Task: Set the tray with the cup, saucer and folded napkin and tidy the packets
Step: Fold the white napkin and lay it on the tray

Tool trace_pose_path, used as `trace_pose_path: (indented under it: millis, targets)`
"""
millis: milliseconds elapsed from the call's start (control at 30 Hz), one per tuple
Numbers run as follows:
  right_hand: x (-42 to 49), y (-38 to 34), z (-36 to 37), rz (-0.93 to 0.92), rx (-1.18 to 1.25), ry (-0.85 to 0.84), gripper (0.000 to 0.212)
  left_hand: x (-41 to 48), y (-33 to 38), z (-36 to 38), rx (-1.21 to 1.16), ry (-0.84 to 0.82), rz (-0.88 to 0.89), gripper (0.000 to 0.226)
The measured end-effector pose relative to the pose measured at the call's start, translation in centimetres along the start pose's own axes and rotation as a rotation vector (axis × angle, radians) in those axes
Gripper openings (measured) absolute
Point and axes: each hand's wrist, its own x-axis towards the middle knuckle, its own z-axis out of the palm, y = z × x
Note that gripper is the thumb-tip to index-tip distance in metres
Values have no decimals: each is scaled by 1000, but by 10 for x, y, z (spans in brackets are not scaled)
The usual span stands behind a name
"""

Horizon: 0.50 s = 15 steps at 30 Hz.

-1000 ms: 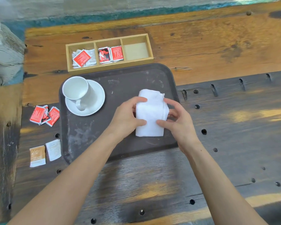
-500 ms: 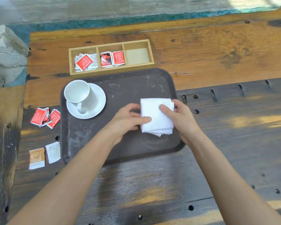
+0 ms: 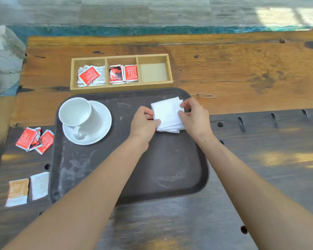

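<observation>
The folded white napkin (image 3: 167, 114) lies in the far right corner of the dark tray (image 3: 170, 177), with its layered edges showing along the near side. The left hand (image 3: 143, 123) pinches its left edge and the right hand (image 3: 194, 117) grips its right edge, so both hands are closed on the cloth. The white cup (image 3: 76, 112) stands on its saucer (image 3: 99, 127) in the far left part of the tray, well apart from the napkin. The step in hand appears to be seating and squaring the napkin. Beyond the tray, the wooden organiser (image 3: 121, 72) holds packets in its left and middle compartments; the right one looks empty. Loose red packets (image 3: 35, 139) and two pale packets (image 3: 28, 188) lie on the counter (image 3: 260, 159) left of the tray. The next move likely calls for releasing the napkin and gathering those loose packets into the organiser, sorted by kind.
</observation>
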Motion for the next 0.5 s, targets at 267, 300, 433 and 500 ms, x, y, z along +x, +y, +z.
trace_pose_path:
  millis: [267, 300, 433, 500]
  targets:
    - [26, 2, 9, -85, -314, -107, 32, 33, 2, 4, 291, 41, 121, 44]
    - [26, 2, 9, -85, -306, -109, 32, 34, 2, 4, 301, 46, 125, 45]
    - [24, 4, 13, -84, -305, -98, 35, 34, 0, 7, 298, 72, 142, 40]
    - [19, 7, 17, -72, -289, -84, 39, 31, 1, 9, 302, 80, 153, 38]
